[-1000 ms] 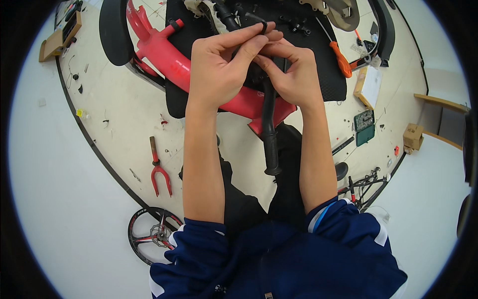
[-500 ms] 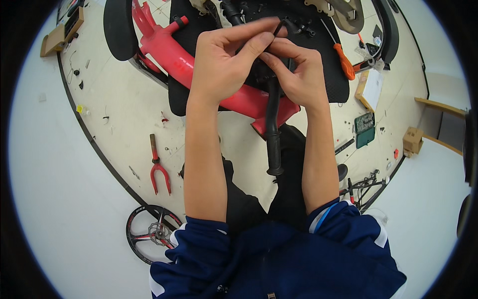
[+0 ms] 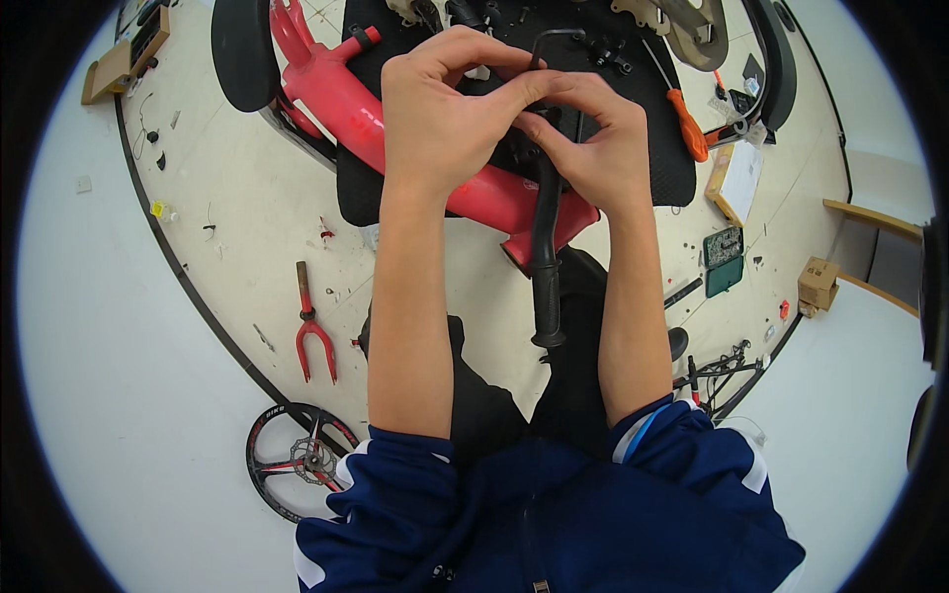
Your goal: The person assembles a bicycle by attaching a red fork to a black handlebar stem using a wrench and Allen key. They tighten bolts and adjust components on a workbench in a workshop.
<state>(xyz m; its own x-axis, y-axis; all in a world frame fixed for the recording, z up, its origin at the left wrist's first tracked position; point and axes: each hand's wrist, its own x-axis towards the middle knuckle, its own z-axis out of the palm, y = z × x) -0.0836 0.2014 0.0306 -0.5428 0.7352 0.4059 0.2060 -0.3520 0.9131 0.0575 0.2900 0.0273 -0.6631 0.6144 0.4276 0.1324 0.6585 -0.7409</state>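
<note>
Pinches bent black rod (image 3: pixel 560 32) in left hand (image 3: pixel 433 121), touching right hand (image 3: pixel 605 143) of unclear grip, over red bicycle frame (image 3: pixel 354 111).

black chair seat (image 3: pixel 667 178) bearing a red bike frame (image 3: pixel 341 104) and orange-handled screwdriver (image 3: pixel 688 128), pale floor (image 3: pixel 259 272) with red fork (image 3: pixel 309 319)

From my remote seat I made out one short word in white capitals on the rim of the black three-spoked wheel with red accents (image 3: pixel 313 461). White marks on the navy-blue fabric jacket (image 3: pixel 554 504) and glossy red tubular bicycle frame (image 3: pixel 344 107) were too small to read.
</note>
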